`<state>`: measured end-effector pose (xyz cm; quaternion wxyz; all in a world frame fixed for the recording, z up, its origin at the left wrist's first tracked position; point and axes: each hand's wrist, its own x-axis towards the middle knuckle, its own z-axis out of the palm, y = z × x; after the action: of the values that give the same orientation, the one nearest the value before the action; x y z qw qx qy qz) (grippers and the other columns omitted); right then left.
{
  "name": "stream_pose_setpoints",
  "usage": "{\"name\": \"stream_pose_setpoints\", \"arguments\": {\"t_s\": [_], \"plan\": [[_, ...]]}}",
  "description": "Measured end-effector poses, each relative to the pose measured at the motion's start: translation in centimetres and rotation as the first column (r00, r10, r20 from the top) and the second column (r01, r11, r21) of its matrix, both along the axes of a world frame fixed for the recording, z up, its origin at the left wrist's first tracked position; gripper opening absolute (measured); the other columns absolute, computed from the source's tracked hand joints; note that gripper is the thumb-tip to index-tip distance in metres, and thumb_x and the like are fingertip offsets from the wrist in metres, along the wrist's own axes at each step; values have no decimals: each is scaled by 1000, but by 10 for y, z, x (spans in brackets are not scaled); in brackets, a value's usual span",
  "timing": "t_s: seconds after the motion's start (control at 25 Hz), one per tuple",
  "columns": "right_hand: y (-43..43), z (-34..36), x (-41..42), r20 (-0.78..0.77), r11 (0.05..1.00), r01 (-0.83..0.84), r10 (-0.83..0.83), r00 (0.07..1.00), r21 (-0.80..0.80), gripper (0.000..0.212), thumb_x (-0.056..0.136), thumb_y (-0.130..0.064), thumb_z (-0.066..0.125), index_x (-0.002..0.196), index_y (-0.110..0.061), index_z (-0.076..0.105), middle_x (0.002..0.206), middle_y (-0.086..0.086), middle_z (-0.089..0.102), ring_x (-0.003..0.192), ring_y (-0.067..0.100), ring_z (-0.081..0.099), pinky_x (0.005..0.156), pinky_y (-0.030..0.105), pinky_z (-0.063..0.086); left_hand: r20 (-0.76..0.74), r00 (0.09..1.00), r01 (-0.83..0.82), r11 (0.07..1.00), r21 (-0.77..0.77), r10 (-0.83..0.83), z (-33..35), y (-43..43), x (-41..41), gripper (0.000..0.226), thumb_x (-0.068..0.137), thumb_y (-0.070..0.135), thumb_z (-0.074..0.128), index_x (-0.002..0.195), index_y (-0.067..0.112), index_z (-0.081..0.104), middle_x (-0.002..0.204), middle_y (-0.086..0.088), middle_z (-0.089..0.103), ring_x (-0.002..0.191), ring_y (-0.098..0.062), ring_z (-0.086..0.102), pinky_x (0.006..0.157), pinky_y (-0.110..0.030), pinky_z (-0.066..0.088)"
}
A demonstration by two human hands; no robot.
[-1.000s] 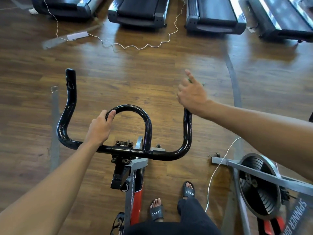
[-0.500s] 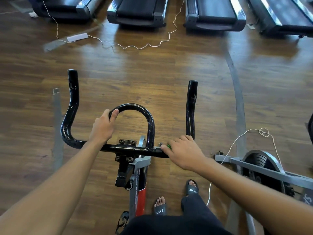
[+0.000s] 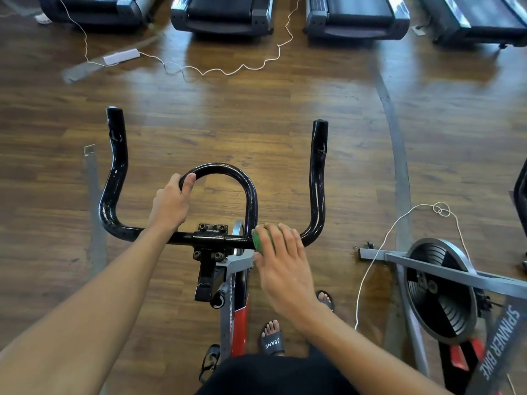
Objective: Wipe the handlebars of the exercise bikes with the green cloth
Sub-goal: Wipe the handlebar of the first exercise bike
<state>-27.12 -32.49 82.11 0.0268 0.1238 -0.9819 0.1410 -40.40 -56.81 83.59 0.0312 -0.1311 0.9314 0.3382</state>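
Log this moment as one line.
phase: wipe | right hand: holds green cloth on crossbar, right of clamp | left hand: grips centre loop

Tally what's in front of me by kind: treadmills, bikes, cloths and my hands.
Treadmills: 4
Bikes: 2
Green cloth: 1
Hands: 2, left hand gripping the handlebars, right hand holding the cloth
Total: 9
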Motion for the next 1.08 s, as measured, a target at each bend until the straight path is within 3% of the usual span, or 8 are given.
{"name": "stream_pose_setpoints", "arguments": {"t_s": [0.28,0.48,0.6,0.76,0.88,0.96,1.04,1.08], "plan": [[-19,-13,-12,-195,967,125,-170,966,-222,43,107,-40,36,128,-13,61,126,2,62,126,22,53,116,41,32,-8,1000,3,1000,19,-2,-1,0,0,52,99,63,31,100,15,50,75,-10,61,61,-31,62,59,-50,56],[10,-34,-8,-367,996,2,-34,930,-87,39,105,-31,46,138,-13,55,136,6,57,132,25,49,117,42,31,-12,1000,7,1000,14,-7,0,1,1,53,100,62,30,102,13,51,75,-13,62,57,-31,61,56,-50,54],[-4,-37,-3,-336,991,75,-108,936,-109,46,98,-26,61,141,-13,49,139,7,51,135,26,41,122,41,21,-27,1000,2,1000,-3,-2,-1,0,0,55,99,64,29,103,14,51,77,-14,63,60,-34,63,57,-52,57],[10,-42,-6,-374,998,-53,40,927,-27,60,90,-19,66,144,-17,39,144,4,41,139,24,35,124,39,12,-21,1000,-22,1000,-10,22,-6,-1,0,60,95,72,27,102,16,49,79,-15,64,61,-36,65,59,-53,57],[41,-39,-7,-311,965,6,-91,946,-262,46,100,-25,47,144,-15,40,149,3,40,146,21,28,123,42,15,-80,996,-55,990,-127,45,-5,1,1,56,98,66,30,110,15,49,95,-14,65,86,-36,63,75,-50,53],[41,-32,-11,-108,777,160,-281,954,-609,44,105,-27,36,146,-14,40,155,2,34,150,16,21,123,39,18,-229,972,-122,954,-273,59,1,15,6,45,101,54,38,117,14,51,113,-13,58,107,-34,52,90,-46,40],[37,-15,-28,242,342,400,-421,874,-850,40,107,-25,34,147,-23,36,152,-3,34,144,12,28,118,35,26,-363,930,-150,960,-237,55,14,48,12,38,101,48,42,113,14,55,112,-10,57,107,-28,48,91,-42,36],[37,-7,-35,413,119,493,-401,818,-862,40,107,-25,34,147,-27,34,149,-3,37,140,12,35,115,36,31,-367,929,-119,976,-181,45,12,66,14,39,101,49,42,109,14,57,107,-8,58,102,-25,50,88,-39,37]]}}
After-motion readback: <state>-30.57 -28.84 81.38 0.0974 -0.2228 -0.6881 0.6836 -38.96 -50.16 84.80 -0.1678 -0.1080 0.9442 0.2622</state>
